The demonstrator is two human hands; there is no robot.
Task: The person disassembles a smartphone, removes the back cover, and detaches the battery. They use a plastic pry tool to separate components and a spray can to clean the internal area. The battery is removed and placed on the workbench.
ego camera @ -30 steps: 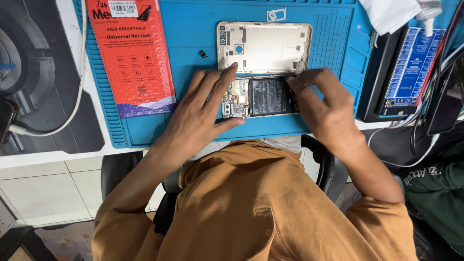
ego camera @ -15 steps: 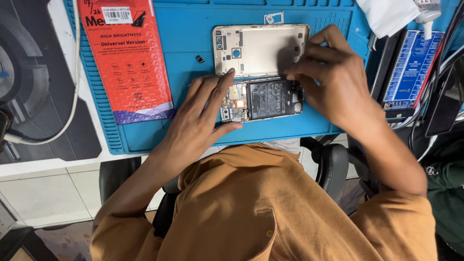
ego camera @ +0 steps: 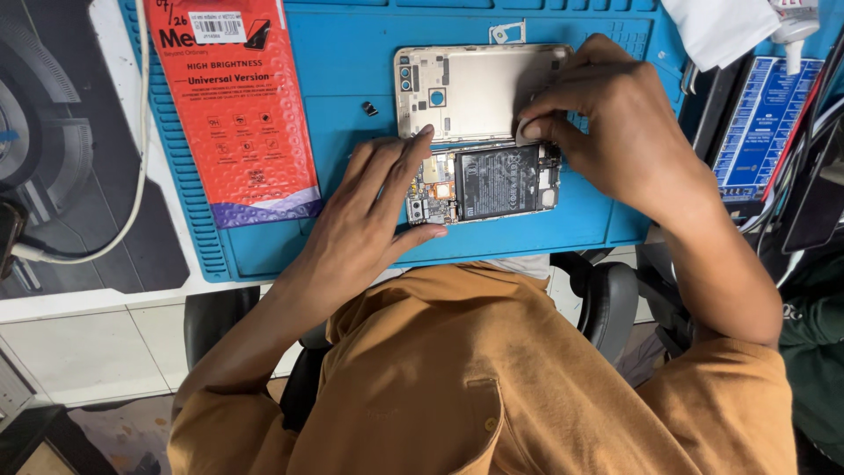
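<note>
The left hand (ego camera: 369, 220) is lying flat, fingers spread, steadying the opened phone (ego camera: 483, 183) on the blue mat (ego camera: 352, 132); the right hand (ego camera: 615, 123) is pinching its curled fingertips at the gold back cover (ego camera: 475, 92) just beyond; a red packet (ego camera: 233, 105) is lying at the left.

A flat red padded-mailer package (ego camera: 236, 105) lies on the blue ribbed silicone work mat (ego camera: 343, 70), at about ten o'clock from the mat's middle, slightly tilted. It is rectangular, with dark and white print and a purple-white band along its lower edge. A small white barcode label (ego camera: 216, 25) sits near its top. Far off at three o'clock stands a blue rectangular panel (ego camera: 763, 119) with rows of white markings.
</note>
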